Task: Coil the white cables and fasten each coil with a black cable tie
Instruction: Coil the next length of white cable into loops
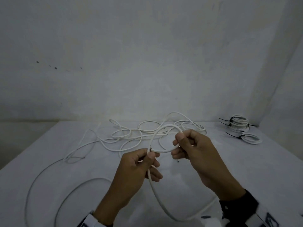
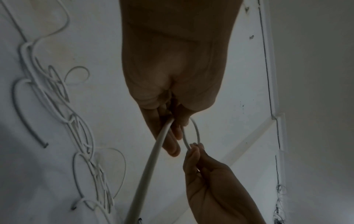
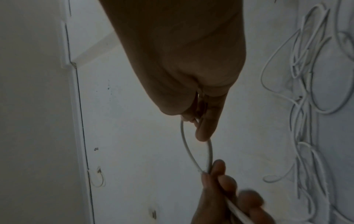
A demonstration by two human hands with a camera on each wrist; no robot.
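White, smooth and round in section, the cable (image 1: 161, 150) being worked bends in a small arc between two bare hands held above a pale table (image 1: 246, 169). The left hand (image 1: 139, 167) pinches it near its cut end between thumb and forefinger, the rest running down through the curled fingers and sweeping in a wide loop toward the person. The right hand (image 1: 195, 148) grips the far side of the arc with thumb and curled fingers. Holding two points this way probably sets the size of the first turn, so coiling seems only just begun.

Behind the hands, more white cable lies as a loose tangle (image 1: 147, 133) of overlapping loops, apparently waiting its turn. Another length (image 1: 49, 172) curves across the table's near left.

At the far right corner, well apart from the hands, sit finished coils (image 1: 240, 122), neat flat rings stacked together, with one more coil (image 1: 251, 138) just in front. Thin black cable ties (image 1: 229, 124) cinch them, stiff tails sticking out sideways. Grey, marked walls enclose the table.
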